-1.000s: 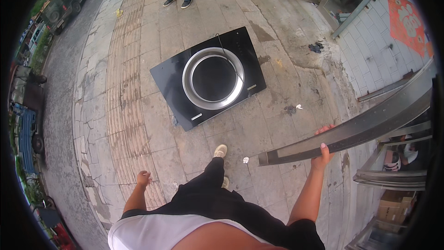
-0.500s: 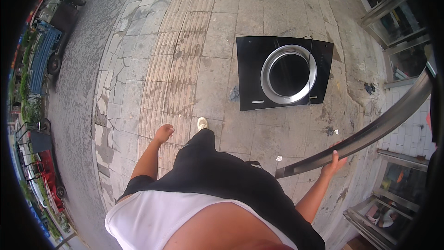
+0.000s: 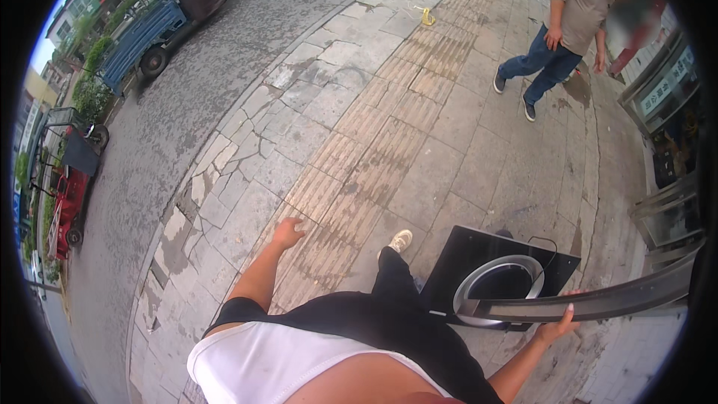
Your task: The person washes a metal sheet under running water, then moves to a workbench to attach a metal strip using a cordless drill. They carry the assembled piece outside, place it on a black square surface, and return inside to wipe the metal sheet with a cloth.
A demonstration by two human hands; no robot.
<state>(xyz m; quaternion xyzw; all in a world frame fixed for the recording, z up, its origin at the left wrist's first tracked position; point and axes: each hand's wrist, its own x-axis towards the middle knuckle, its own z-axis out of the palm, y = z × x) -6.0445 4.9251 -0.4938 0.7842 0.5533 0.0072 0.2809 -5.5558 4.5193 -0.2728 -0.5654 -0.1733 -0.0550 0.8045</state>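
Note:
My right hand (image 3: 557, 326) grips a long dark-grey metal bar (image 3: 621, 297) from below, its fingers wrapped round the edge. The bar reaches from the right rim of the view toward my legs, and its near end passes over a black glossy panel (image 3: 465, 253) lying on the paving. Set in that panel is a wide silver ring (image 3: 465, 284), partly hidden behind the bar. A thin black cable (image 3: 553, 242) runs over the panel's right side. Out to the left, my left hand (image 3: 287, 233) hangs above the pavement, fingers loosely spread and nothing in them.
Ahead on the right stands a person (image 3: 587, 7) in blue trousers, with another blurred figure behind. Glass shopfronts (image 3: 669, 217) line the right. A small yellow object (image 3: 426, 16) sits on the pavement. Along the road are a blue cargo vehicle (image 3: 146, 41) and a red three-wheeler (image 3: 71, 209).
My view has swung round and tilted up. The panel now appears lower and nearer, with the bar crossing over it. More of the person ahead shows. My right hand keeps its grip.

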